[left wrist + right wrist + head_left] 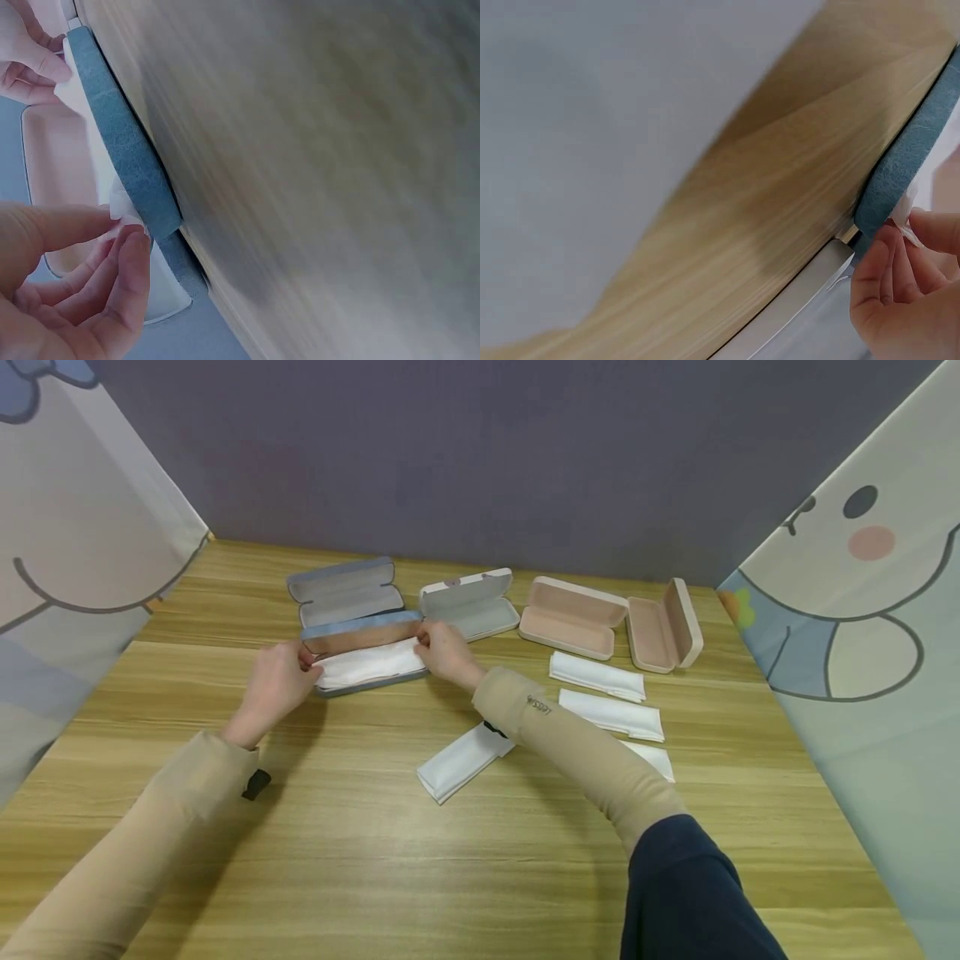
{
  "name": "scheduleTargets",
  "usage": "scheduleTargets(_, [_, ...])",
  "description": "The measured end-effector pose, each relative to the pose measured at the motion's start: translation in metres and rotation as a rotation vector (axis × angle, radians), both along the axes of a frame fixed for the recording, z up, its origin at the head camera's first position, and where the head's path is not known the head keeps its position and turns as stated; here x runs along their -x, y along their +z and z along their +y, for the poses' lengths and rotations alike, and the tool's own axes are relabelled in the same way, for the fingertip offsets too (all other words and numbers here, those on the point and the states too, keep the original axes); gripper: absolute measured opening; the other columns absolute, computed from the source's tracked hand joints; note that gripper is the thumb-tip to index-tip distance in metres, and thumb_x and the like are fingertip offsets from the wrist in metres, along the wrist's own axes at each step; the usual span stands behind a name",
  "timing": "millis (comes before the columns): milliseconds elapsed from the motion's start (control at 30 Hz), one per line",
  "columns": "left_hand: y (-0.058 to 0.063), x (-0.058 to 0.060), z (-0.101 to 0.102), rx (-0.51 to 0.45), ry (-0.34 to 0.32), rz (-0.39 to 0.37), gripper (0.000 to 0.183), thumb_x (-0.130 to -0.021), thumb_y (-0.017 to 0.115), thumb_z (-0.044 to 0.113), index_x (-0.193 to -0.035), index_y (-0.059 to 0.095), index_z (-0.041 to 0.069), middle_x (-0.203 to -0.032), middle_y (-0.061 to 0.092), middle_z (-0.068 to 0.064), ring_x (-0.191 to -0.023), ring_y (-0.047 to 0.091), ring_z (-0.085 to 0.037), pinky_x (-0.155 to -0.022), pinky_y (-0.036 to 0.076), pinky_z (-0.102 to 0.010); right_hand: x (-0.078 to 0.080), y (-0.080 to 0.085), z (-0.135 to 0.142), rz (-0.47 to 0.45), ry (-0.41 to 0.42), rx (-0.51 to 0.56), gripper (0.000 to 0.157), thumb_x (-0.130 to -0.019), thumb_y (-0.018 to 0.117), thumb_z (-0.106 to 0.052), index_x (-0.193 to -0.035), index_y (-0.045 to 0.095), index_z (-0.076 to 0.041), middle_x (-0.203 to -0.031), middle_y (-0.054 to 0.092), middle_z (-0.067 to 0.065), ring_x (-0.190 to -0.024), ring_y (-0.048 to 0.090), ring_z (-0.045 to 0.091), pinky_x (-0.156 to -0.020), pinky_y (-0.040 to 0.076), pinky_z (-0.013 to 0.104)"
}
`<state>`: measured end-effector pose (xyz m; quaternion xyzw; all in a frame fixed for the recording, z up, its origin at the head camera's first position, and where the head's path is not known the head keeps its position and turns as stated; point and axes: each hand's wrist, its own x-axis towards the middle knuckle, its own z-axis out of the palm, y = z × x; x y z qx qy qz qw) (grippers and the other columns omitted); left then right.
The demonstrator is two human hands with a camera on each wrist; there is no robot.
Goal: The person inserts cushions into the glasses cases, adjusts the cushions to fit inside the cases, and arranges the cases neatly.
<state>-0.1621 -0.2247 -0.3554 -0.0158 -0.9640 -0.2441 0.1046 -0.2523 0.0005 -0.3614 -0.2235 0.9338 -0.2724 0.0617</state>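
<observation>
A white folded cloth (pixel 367 665) lies in an open blue glasses case (pixel 365 625) with a pinkish lining. My left hand (pixel 278 682) pinches the cloth's left end between thumb and fingers at the case's rim. At the other end, my right hand (pixel 447 652) pinches the cloth's right edge. In the left wrist view, the left thumb and fingertips hold a cloth corner (pixel 126 208) just inside the blue wall. The right wrist view has the right fingers gripping the opposite corner (pixel 906 217).
Other open cases stand behind and right: a grey-blue one (pixel 345 595), a white one with grey lining (pixel 472 603), and two pink-lined ones (pixel 573 617), (pixel 663 628). Several folded white cloths (pixel 597 675) lie at right. Another cloth (pixel 461 764) lies under the right forearm.
</observation>
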Motion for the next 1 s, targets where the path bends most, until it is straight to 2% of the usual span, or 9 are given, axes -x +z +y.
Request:
scheduleTargets(167, [0.002, -0.002, -0.001, -0.019, 0.014, -0.023, 0.013, -0.082, 0.063, 0.003, -0.079, 0.061, -0.01, -0.075, 0.065, -0.027, -0.061, 0.06, -0.031, -0.051, 0.039, -0.025, -0.001, 0.001, 0.002, -0.001, -0.019, 0.018, 0.023, -0.095, 0.056, -0.009, -0.114, 0.065, 0.0, -0.115, 0.068, 0.014, -0.108, 0.065, 0.024, -0.092, 0.052, 0.031])
scheduleTargets(400, [0.004, -0.003, -0.005, -0.028, 0.014, -0.041, 0.018, -0.084, 0.064, 0.007, -0.079, 0.063, -0.011, -0.074, 0.066, -0.025, -0.058, 0.058, -0.027, -0.05, 0.038, -0.024, 0.0, 0.001, 0.007, 0.006, -0.049, 0.044, 0.022, -0.093, 0.056, -0.006, -0.112, 0.067, -0.001, -0.112, 0.07, 0.012, -0.104, 0.066, 0.023, -0.09, 0.053, 0.031])
scheduleTargets(500, [0.004, -0.003, -0.006, -0.029, 0.005, -0.066, 0.025, -0.087, 0.065, 0.014, -0.082, 0.064, -0.011, -0.076, 0.066, -0.027, -0.057, 0.059, -0.027, -0.048, 0.04, -0.025, 0.001, 0.001, 0.009, -0.013, -0.062, 0.031, 0.025, -0.093, 0.057, -0.008, -0.116, 0.065, -0.003, -0.11, 0.071, 0.012, -0.101, 0.067, 0.023, -0.086, 0.053, 0.032])
scheduleTargets(567, [0.005, -0.004, -0.006, -0.032, 0.004, -0.102, 0.035, -0.09, 0.064, 0.022, -0.088, 0.064, -0.012, -0.083, 0.067, -0.03, -0.061, 0.062, -0.031, -0.05, 0.045, -0.03, 0.001, 0.002, 0.011, -0.029, -0.064, 0.02, 0.027, -0.094, 0.058, -0.012, -0.12, 0.063, -0.004, -0.109, 0.071, 0.012, -0.098, 0.067, 0.023, -0.084, 0.054, 0.031])
scheduleTargets(667, [0.008, -0.002, -0.007, -0.043, 0.004, -0.188, 0.056, -0.096, 0.055, 0.037, -0.106, 0.06, -0.018, -0.1, 0.065, -0.035, -0.079, 0.066, -0.042, -0.063, 0.054, -0.042, 0.001, 0.004, 0.012, -0.066, -0.065, 0.02, 0.033, -0.096, 0.057, -0.018, -0.125, 0.059, -0.004, -0.107, 0.071, 0.012, -0.091, 0.067, 0.021, -0.078, 0.053, 0.029])
scheduleTargets(767, [0.01, -0.001, -0.006, -0.091, -0.007, -0.297, 0.076, -0.099, 0.039, 0.05, -0.129, 0.045, -0.02, -0.116, 0.059, -0.038, -0.098, 0.063, -0.047, -0.081, 0.051, -0.054, 0.0, 0.005, 0.014, -0.101, -0.058, 0.049, 0.041, -0.098, 0.055, -0.027, -0.131, 0.054, -0.002, -0.107, 0.07, 0.012, -0.085, 0.066, 0.02, -0.074, 0.052, 0.027])
scheduleTargets(833, [0.012, 0.0, -0.007, -0.138, -0.017, -0.353, 0.08, -0.1, 0.03, 0.053, -0.137, 0.035, -0.019, -0.12, 0.057, -0.038, -0.098, 0.064, -0.045, -0.085, 0.05, -0.055, 0.0, 0.006, 0.015, -0.134, -0.047, 0.085, 0.048, -0.099, 0.052, -0.033, -0.136, 0.049, -0.002, -0.109, 0.069, 0.013, -0.084, 0.066, 0.02, -0.075, 0.052, 0.028])
scheduleTargets(900, [0.014, 0.0, -0.006, -0.183, -0.021, -0.393, 0.081, -0.101, 0.022, 0.053, -0.141, 0.028, -0.017, -0.12, 0.057, -0.037, -0.091, 0.066, -0.041, -0.084, 0.05, -0.052, -0.002, 0.007, 0.015, -0.171, -0.034, 0.125, 0.055, -0.1, 0.048, -0.04, -0.14, 0.044, -0.002, -0.116, 0.067, 0.016, -0.092, 0.067, 0.022, -0.081, 0.053, 0.031])
scheduleTargets(1000, [0.015, 0.001, -0.006, -0.23, -0.016, -0.412, 0.079, -0.101, 0.013, 0.05, -0.14, 0.029, -0.017, -0.117, 0.057, -0.036, -0.086, 0.068, -0.034, -0.083, 0.05, -0.047, -0.003, 0.008, 0.014, -0.215, -0.017, 0.144, 0.064, -0.101, 0.038, -0.048, -0.145, 0.035, -0.002, -0.136, 0.055, 0.018, -0.119, 0.059, 0.029, -0.1, 0.048, 0.038])
